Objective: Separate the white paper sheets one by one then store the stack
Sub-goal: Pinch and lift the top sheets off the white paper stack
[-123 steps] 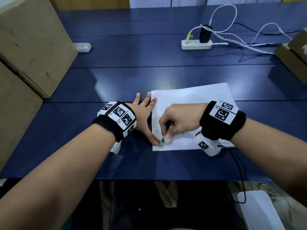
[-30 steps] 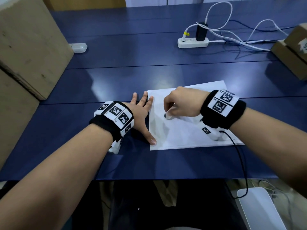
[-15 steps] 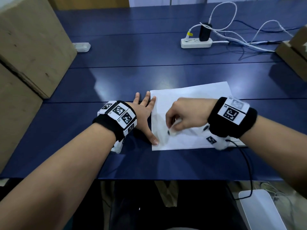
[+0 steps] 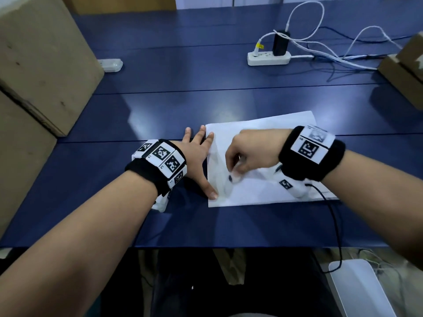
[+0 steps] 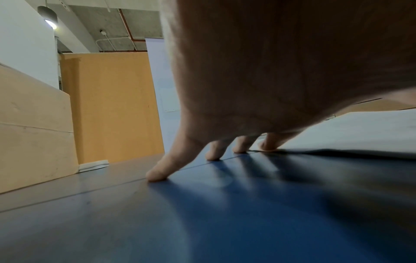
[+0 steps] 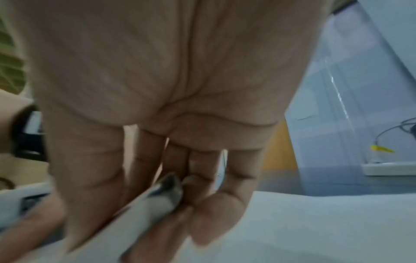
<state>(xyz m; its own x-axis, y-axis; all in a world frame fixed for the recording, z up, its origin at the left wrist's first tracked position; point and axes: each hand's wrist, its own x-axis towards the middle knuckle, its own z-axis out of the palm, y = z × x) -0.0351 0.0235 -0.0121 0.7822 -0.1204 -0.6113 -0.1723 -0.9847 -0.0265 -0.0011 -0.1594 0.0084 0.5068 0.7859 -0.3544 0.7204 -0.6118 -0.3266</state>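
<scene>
A stack of white paper sheets (image 4: 263, 126) lies flat on the blue table (image 4: 183, 106) in front of me. My left hand (image 4: 196, 152) lies flat with fingers spread at the stack's left edge, its thumb on the near left corner. In the left wrist view its fingertips (image 5: 157, 174) press on the table beside the paper (image 5: 360, 133). My right hand (image 4: 251, 152) hovers over the top sheet, its fingers curled round a small white stick with a dark end (image 4: 234, 178). The right wrist view shows that stick (image 6: 157, 195) between the fingers, just above the paper (image 6: 315, 222).
Large cardboard boxes (image 4: 41, 53) stand along the left side. A white power strip (image 4: 269, 58) with a black plug and white cables lies at the back. Another cardboard box (image 4: 405, 67) sits at the right edge. A small white device (image 4: 111, 65) lies far left.
Over the last second my right hand slid toward me across the top sheet with the white stick. My left hand has stayed pressed at the stack's left edge.
</scene>
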